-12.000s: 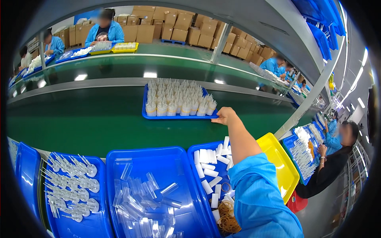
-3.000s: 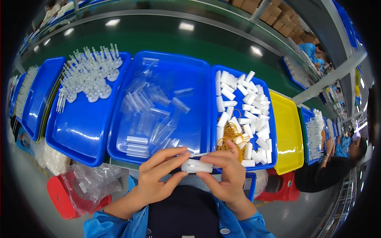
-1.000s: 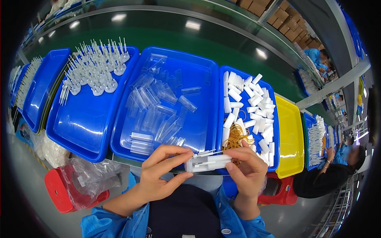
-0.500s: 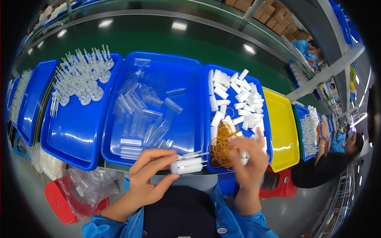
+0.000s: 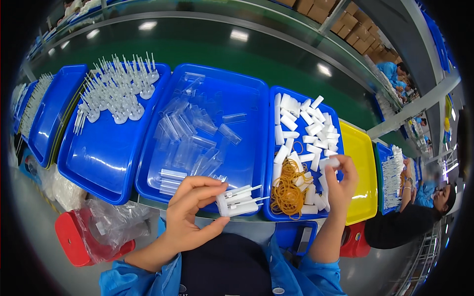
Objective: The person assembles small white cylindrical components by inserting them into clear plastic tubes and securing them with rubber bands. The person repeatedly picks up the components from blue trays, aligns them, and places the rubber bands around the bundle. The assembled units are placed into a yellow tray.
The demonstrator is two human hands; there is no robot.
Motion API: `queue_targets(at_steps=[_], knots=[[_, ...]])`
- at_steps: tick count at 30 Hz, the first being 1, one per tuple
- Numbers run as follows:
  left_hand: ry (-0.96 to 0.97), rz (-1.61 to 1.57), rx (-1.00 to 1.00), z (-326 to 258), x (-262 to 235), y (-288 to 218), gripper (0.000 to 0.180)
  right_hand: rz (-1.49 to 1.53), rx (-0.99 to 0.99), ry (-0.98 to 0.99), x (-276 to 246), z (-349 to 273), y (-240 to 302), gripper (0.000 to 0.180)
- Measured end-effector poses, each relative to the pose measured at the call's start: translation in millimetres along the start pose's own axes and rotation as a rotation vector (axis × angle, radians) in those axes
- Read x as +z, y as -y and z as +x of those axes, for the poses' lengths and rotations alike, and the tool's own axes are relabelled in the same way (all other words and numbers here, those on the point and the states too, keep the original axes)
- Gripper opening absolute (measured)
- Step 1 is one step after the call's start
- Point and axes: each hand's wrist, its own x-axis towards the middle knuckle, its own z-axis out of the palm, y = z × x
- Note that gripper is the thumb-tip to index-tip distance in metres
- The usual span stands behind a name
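A row of blue trays [image 5: 106, 170] lines the worktop: one with spiked white parts, one with clear tubes [image 5: 190, 143], one with white caps [image 5: 301, 130] and a heap of rubber bands [image 5: 288, 190]. The left hand [image 5: 190, 214] pinches a small bundle of white pieces [image 5: 237, 200] at the tray's near edge, unbanded as far as I can judge. The right hand [image 5: 340, 185] pinches a white cap [image 5: 330, 162] over the cap tray; binding looks still to do.
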Motion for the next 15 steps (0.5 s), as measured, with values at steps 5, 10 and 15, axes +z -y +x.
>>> queue_targets(at_steps=[5, 10, 15], knots=[[0.035, 0.015, -0.012, -2, -2, 0, 0.045, 0.654, 0.027, 0.248, 20, -38, 48, 0.019], [0.005, 0.017, -0.01, -2, -2, -3, 0.045, 0.795, 0.046, 0.347, 34, -58, 57, 0.021], [-0.019, -0.047, -0.038, -3, 0, -2, 0.046, 0.818, 0.024, 0.411, 39, -60, 63, 0.021]])
